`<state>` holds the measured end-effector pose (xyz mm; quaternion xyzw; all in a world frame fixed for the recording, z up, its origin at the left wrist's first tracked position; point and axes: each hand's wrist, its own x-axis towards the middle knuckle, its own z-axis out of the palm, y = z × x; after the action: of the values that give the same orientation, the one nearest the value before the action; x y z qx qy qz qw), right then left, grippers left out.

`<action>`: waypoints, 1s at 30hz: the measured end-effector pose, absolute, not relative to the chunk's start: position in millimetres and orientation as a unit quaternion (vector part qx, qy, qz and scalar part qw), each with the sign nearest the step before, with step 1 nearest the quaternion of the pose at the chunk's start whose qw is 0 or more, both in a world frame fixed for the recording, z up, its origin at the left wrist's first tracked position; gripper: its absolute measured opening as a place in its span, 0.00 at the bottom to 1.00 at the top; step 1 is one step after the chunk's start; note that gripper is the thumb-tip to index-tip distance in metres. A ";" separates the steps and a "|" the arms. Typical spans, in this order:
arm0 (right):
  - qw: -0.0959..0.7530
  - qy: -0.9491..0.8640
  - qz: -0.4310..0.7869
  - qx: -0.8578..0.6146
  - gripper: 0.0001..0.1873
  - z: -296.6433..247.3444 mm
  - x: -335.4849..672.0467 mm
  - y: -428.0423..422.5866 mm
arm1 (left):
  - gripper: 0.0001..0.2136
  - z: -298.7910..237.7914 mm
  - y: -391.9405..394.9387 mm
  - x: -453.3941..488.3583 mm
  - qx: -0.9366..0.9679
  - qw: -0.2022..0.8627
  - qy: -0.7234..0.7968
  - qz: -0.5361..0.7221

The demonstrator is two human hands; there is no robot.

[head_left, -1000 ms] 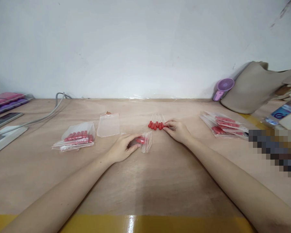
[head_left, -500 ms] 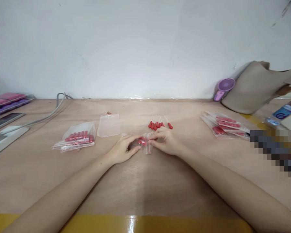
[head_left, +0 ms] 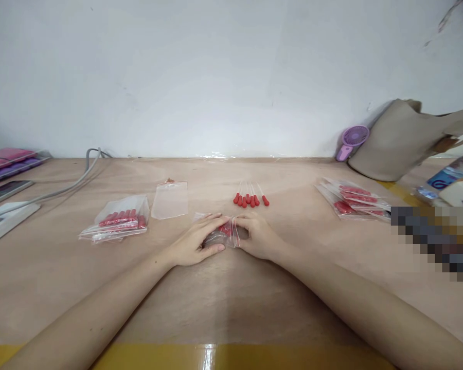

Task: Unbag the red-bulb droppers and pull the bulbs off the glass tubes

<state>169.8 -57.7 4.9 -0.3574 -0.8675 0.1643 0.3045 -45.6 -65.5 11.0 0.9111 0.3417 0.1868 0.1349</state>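
Observation:
Both my hands are on a clear zip-lock bag (head_left: pixel 234 239) with red rubber bulbs (head_left: pixel 226 227) inside, low over the table. My left hand (head_left: pixel 195 242) grips its body from the left, thumb below and fingers along the top. My right hand (head_left: pixel 261 237) pinches the side by the red-lined zip strip. Just beyond my right hand lie several droppers (head_left: pixel 248 200) with red bulbs toward me and thin clear tubes pointing away. An unfilled zip-lock bag (head_left: pixel 170 200) lies flat beyond my left hand.
On the left are stacked bags of red-bulbed droppers (head_left: pixel 119 220), a grey cable (head_left: pixel 71 185), a phone (head_left: pixel 7 192) and pink and purple packs (head_left: pixel 11 162). To the right are more filled bags (head_left: pixel 357 200), a purple hand fan (head_left: pixel 353 141) and a beige bag (head_left: pixel 393 141).
My right fingers have moved back from beside the loose droppers to the bag's zip edge. My left hand still grips the bag. The view has shifted slightly.

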 end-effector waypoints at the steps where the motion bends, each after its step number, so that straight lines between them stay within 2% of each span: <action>1: 0.303 -0.870 0.157 -0.356 0.13 4.8 168.9 -59.0 | 0.28 11.0 -65.6 -45.8 0.912 0.134 0.341 0.185; 9: 0.319 -0.879 0.108 -0.338 0.07 9.4 174.1 -56.3 | 0.27 13.7 -65.5 -44.5 0.921 0.134 0.312 0.190; 12: 0.301 -0.889 0.119 -0.325 0.09 7.7 172.7 -53.0 | 0.27 13.4 -65.2 -43.9 0.923 0.134 0.302 0.196; 16: 0.304 -0.890 0.114 -0.321 0.03 5.3 169.1 -51.8 | 0.27 13.9 -65.9 -44.0 0.923 0.132 0.299 0.202; 24: 0.303 -0.886 0.111 -0.334 0.07 10.8 178.2 -55.7 | 0.26 17.1 -65.1 -44.7 0.921 0.143 0.319 0.172; 28: 0.279 -0.889 0.123 -0.342 0.15 12.1 177.9 -54.9 | 0.26 17.1 -64.6 -44.7 0.923 0.127 0.333 0.148; 30: 0.275 -0.890 0.115 -0.344 0.13 13.9 176.8 -55.3 | 0.26 17.9 -64.7 -44.5 0.924 0.125 0.333 0.137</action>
<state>176.8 -55.3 13.9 -0.3436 -0.8905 0.1150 0.2753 -44.5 -64.7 17.9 0.9244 0.3332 0.1368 0.1254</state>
